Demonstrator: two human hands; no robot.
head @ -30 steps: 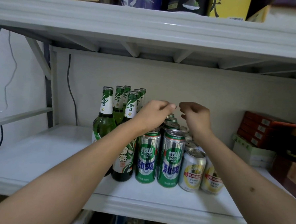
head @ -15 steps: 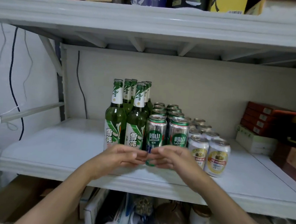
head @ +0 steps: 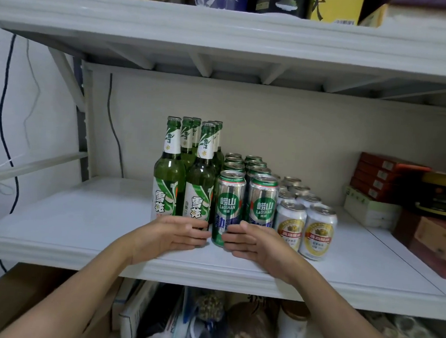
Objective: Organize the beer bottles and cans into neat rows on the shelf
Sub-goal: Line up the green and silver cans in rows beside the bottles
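Green glass beer bottles point(head: 169, 177) stand in two rows on the white shelf point(head: 85, 221), running back toward the wall. To their right are two rows of tall green-and-silver cans point(head: 230, 195), then two rows of short white-and-gold cans point(head: 318, 230). My left hand point(head: 170, 234) lies flat with fingers straight against the base of the front bottles. My right hand point(head: 254, 243) lies flat the same way before the front tall cans, hiding their bases. The fingertips of both hands nearly meet; neither hand grips anything.
Stacked red boxes point(head: 381, 177) and a pale box point(head: 367, 210) stand at the shelf's right end, with brown cartons point(head: 435, 239) in front. The upper shelf point(head: 224, 29) hangs close overhead. Bags and jars fill the space below. Black cables point(head: 6, 136) hang at the left.
Both hands came down from the can tops at the back to the front of the rows, then opened flat against the bases of the front bottles and cans. The camera pulled back.
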